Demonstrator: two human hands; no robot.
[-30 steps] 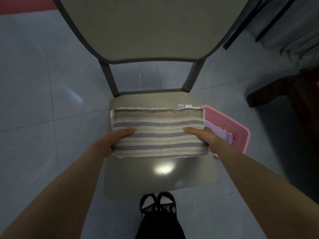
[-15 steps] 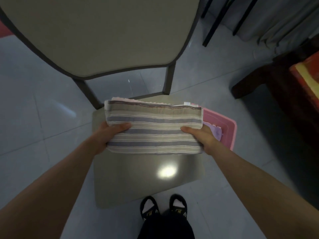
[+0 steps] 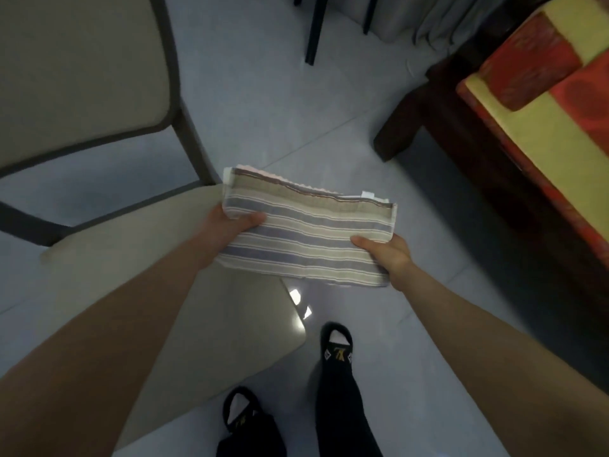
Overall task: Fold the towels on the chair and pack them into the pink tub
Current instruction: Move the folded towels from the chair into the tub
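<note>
A folded towel (image 3: 308, 234) with beige, grey and blue stripes hangs in the air past the right edge of the chair seat (image 3: 211, 324). My left hand (image 3: 230, 225) grips its left end, thumb on top. My right hand (image 3: 387, 255) grips its right end the same way. The pink tub is hidden from view, likely behind the towel. No other towel shows on the seat.
The beige chair back (image 3: 75, 67) with its dark frame fills the upper left. A dark wooden furniture leg (image 3: 400, 127) and a red and yellow cushion (image 3: 540, 103) stand at the right. Dark chair legs (image 3: 311, 31) stand at the top. My feet (image 3: 336, 344) are below on the grey tile floor.
Both hands lifted the folded towel off the chair seat and carried it to the right, over the spot where the pink tub showed. The view swung right, and the tub is now hidden.
</note>
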